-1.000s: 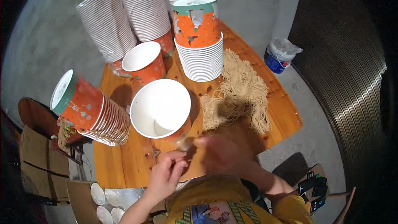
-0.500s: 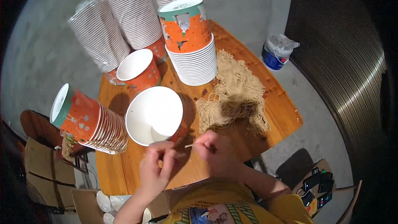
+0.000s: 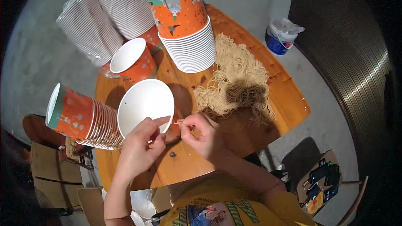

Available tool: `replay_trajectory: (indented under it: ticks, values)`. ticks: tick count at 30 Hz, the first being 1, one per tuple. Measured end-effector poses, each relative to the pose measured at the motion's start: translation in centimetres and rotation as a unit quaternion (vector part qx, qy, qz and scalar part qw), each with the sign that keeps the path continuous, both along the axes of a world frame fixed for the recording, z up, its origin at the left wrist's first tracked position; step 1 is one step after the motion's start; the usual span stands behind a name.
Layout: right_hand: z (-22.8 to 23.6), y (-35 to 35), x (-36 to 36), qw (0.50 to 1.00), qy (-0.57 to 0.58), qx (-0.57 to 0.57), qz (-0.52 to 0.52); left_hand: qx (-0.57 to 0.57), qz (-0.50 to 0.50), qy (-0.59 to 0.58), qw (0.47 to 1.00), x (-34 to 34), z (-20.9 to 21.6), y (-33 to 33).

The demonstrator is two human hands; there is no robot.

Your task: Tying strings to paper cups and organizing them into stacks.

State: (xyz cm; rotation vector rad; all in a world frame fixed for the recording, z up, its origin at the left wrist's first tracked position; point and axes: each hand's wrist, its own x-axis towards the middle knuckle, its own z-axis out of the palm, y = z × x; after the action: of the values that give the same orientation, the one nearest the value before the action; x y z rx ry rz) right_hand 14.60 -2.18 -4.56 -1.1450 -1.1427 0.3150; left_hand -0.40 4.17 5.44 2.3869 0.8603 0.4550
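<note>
Before me on the wooden table stands a large paper bucket [image 3: 146,102], white inside with an orange outer wall. My left hand [image 3: 142,142] is at its near rim, index finger stretched along the rim and thumb apart from it. My right hand [image 3: 200,133] pinches a short, pale cord end [image 3: 177,122] close to the bucket's right wall. Most of that cord is hidden. Beyond my right hand lies a tangled heap of beige cords [image 3: 240,79]. To the left, a stack of orange buckets [image 3: 83,117] lies tilted, with cord along its rims.
Another orange bucket [image 3: 135,62] stands behind the one at my hands. Farther back are an upside-down bucket stack [image 3: 184,29] and plastic-wrapped white stacks [image 3: 90,27]. A blue-and-white pail [image 3: 281,37] sits on the floor. Cardboard [image 3: 56,180] is at lower left, and a chair with electronic devices [image 3: 320,180] at lower right.
Both hands have moved up to the bucket's near right rim, the right one bringing the cord end against the wall. The view has shifted slightly.
</note>
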Motion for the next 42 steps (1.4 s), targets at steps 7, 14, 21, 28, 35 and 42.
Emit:
replay_trajectory:
  ticks: [7, 14, 21, 28, 35, 42]
  values:
    - [-0.3, 0.7, -0.5, 0.998, -0.04, 0.055, -0.017, -0.065, 0.009, 0.015, 0.998, -0.2, 0.4, 0.2]
    - [-0.3, 0.8, -0.7, 0.997, -0.045, 0.055, -0.024, -0.063, 0.001, 0.028, 0.998, -0.2, 0.7, 0.5]
    - [0.2, 1.0, -0.9, 0.998, -0.05, 0.048, -0.013, -0.093, -0.044, -0.003, 0.995, -0.7, -0.2, 2.4]
    - [0.3, 1.6, -0.9, 0.994, -0.089, 0.059, -0.02, -0.247, -0.073, 0.012, 0.966, -0.4, -1.0, 4.9]
    - [0.4, 0.7, -0.4, 0.997, -0.07, -0.022, 0.027, -0.083, -0.041, 0.008, 0.996, 0.1, 0.3, 3.7]
    - [5.6, 0.7, 1.6, 0.972, -0.033, -0.178, 0.148, -0.05, -0.016, -0.055, 0.997, 0.0, 0.8, 3.3]
